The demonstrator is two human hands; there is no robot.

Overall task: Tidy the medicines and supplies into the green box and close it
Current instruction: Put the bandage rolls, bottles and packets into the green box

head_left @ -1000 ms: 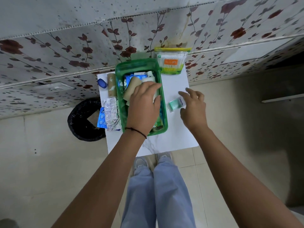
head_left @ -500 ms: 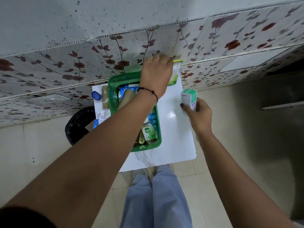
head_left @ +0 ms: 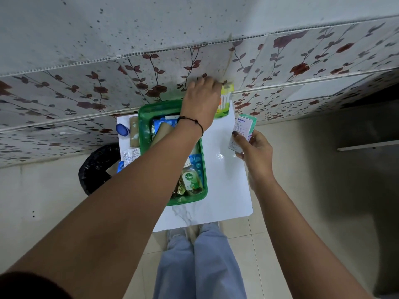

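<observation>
The open green box (head_left: 144,117) stands on the small white table (head_left: 224,186). It holds a Dettol bottle (head_left: 191,180), blue blister packs and a brown bandage roll (head_left: 160,131). My left hand (head_left: 200,102) reaches over the box's far end and lies on the cotton-swab tub (head_left: 225,100) against the wall; the fingers curl over its top. My right hand (head_left: 254,152) holds a small white-and-green medicine carton (head_left: 244,130) upright above the table's right side.
Left of the box lie a brown bandage roll (head_left: 133,130), a blue cap (head_left: 122,129) and blister strips (head_left: 129,155). A black-lined bin (head_left: 95,167) stands on the floor at the left. The floral tiled wall (head_left: 86,89) borders the table's far edge.
My left hand left the box's contents and went to the swab tub at the wall. My right hand picked the small carton off the table and lifted it upright.
</observation>
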